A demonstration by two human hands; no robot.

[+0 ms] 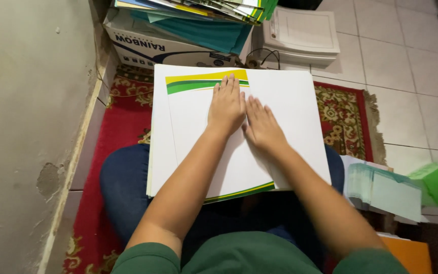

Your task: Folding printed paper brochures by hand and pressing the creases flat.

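Note:
A stack of large white sheets rests on my lap. The top one is a white folder cover with yellow and green bands along its far and near edges. My left hand lies flat on it, palm down, fingers together, near the far band. Just to the right, my right hand also presses flat, along the fold where the cover meets the plain white sheet. Neither hand grips anything.
A cardboard box with a pile of coloured folders stands ahead, a white printer beside it. Pale green paper stacks lie at my right. A red patterned rug covers the floor; a wall runs along the left.

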